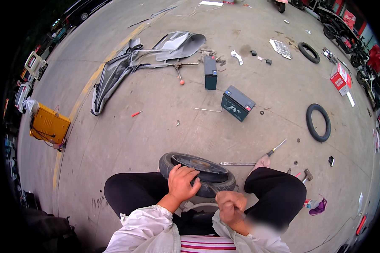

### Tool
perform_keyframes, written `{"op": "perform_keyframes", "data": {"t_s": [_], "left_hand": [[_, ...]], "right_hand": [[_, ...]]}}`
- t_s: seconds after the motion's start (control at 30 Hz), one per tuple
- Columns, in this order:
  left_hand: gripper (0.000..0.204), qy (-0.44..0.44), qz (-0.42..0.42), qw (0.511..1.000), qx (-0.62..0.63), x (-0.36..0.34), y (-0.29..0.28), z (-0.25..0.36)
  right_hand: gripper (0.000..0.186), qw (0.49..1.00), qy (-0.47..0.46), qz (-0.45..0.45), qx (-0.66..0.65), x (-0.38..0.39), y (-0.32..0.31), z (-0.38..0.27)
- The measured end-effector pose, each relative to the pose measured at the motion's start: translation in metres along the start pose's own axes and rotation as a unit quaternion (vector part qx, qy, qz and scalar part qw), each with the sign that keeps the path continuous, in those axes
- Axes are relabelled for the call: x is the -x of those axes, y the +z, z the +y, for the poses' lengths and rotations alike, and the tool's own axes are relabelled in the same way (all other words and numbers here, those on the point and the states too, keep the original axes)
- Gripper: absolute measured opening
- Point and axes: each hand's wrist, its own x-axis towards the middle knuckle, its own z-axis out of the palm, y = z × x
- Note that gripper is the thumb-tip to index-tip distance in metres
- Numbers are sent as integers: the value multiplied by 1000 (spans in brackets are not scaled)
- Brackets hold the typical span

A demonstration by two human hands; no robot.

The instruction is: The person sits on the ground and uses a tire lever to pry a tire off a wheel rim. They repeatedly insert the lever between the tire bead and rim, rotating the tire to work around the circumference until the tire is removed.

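Observation:
A small black wheel (200, 164) with its tyre (166, 162) lies tilted between my knees. My left hand (183, 181) grips the tyre's near left side, its fingers curled over the edge toward the rim. Close to the tyre's near right side, my right hand (231, 206) is closed in a fist, slightly blurred. A thin, rod-like end seems to show between that fist and the tyre; its kind is unclear. Right of the wheel, a long metal bar (238, 163) lies on the ground, near a screwdriver (278, 146) and a pinkish cloth (261, 163).
Two dark batteries (238, 103) stand ahead. Loose tyres (318, 122) and a hammer (307, 175) lie to the right. A yellow box-like machine (50, 124) with cables is at left. A grey-black folded cover on a frame (118, 78) lies far left, a red screwdriver (137, 113) nearer.

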Motion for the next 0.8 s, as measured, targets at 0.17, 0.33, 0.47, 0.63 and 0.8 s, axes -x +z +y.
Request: {"op": "perform_keyframes", "data": {"t_s": [0.17,0.33,0.47,0.63,0.8], "left_hand": [[20,2,-27,1000,2,0,1,-2],[24,18,-40,999,6,-1,0,3],[37,-13,-22,1000,-6,-18,-10,8],[39,50,-105,993,-24,-19,-6,-14],[38,58,-140,988,-16,-21,-7,-13]], "right_hand": [[47,995,29,56,-73,4,0,16],[52,992,37,-34,116,-2,11,22],[53,995,53,61,-57,-9,-4,23],[48,984,106,60,-126,-33,-2,24],[46,941,283,105,-154,-73,-10,41]]}}
